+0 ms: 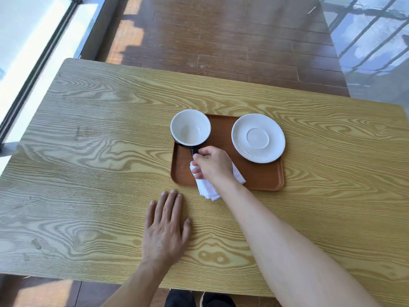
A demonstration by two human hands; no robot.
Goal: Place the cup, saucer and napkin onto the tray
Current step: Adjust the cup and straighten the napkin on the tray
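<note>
A brown tray (261, 177) lies on the wooden table. The cup (190, 127), white inside and black outside, stands upright at the tray's far left corner, its handle pointing toward me. My right hand (211, 165) pinches that handle with thumb and forefinger. A white saucer (258, 138) rests at the tray's far right, its rim reaching slightly past the edge. A folded white napkin (207, 188) lies under my right wrist, partly on the tray and hanging over its near edge. My left hand (164, 228) rests flat on the table, fingers spread, holding nothing.
The light wooden table (88, 151) spreads wide to the left and right of the tray. Beyond its far edge is dark wooden floor (221, 36). A window frame (39, 60) runs along the left, and a glass railing (371, 34) stands at the right.
</note>
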